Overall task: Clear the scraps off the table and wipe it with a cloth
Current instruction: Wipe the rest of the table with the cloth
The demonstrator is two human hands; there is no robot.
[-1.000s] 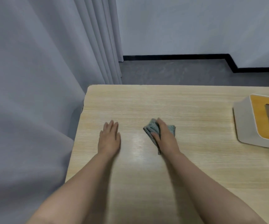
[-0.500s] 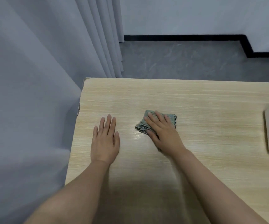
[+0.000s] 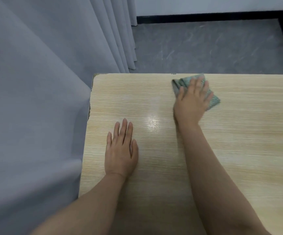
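Grey curtains hang to the left and a grey floor lies beyond a pale wood-grain counter, whose far left corner is in view. No scraps show on the visible part of it, so the job seems to be in the wiping stage.

A small teal cloth sits bunched at the far edge of the counter, right of that corner. It looks soft, light and limp, judging by its folds; it should crumple and slide freely under pressure and cannot break. Flat pressure over its middle seems the best hold, with the fingers spread so that the corners do not fold under or trail off the edge.

That is how the right hand has it: palm down on the cloth, fingers straight and fanned, pressing rather than pinching. The left hand lies flat on the bare counter near the left edge, fingers straight and close together, holding nothing.

Half a second ago the cloth and right hand were nearer the middle of the counter; now they are up at the far edge. The left hand has stayed in much the same place. The view has tipped down, and the pale thing at the right edge a moment ago is out of view.
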